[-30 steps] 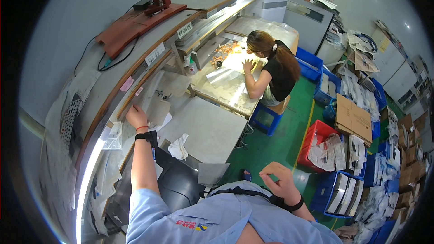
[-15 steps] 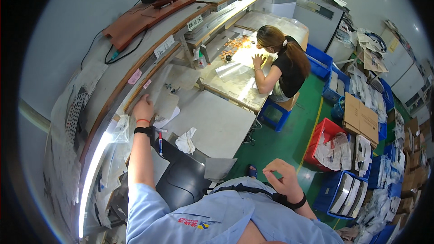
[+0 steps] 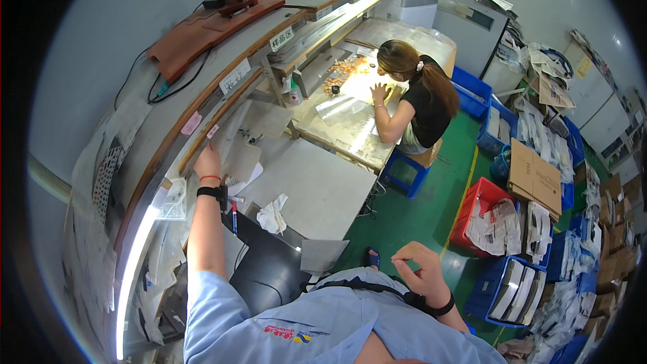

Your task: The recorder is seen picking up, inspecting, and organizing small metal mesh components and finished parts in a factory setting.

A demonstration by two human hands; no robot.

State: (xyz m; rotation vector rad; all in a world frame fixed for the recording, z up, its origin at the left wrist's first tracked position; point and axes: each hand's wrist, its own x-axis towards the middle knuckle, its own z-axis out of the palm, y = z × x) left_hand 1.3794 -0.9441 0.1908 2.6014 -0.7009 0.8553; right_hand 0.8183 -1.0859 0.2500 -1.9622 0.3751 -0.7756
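My left hand (image 3: 207,162) reaches forward to the shelf's wooden edge (image 3: 232,106), beside a small pink tag (image 3: 212,131). Its fingertips are hidden at that edge, so whether they grip anything cannot be told. Just right of the wrist are a crumpled white cloth (image 3: 272,216) and a red and blue marker (image 3: 234,218). A clear plastic tray (image 3: 173,200) sits left of the wrist, under the lit tube. My right hand (image 3: 423,273) hovers in front of my body over the floor, fingers loosely curled in with nothing visible in them.
A co-worker (image 3: 421,94) sits on a blue stool (image 3: 406,176) at the lit bench, beside scattered orange pieces (image 3: 347,71). To the right stand a red bin (image 3: 472,219), blue bins (image 3: 486,283) and cardboard (image 3: 534,178). A red press (image 3: 216,30) stands on the upper shelf.
My left hand has shifted slightly, its fingertips going out of sight at the shelf edge. The right hand stays nearly in place, and the whole view has moved a little.
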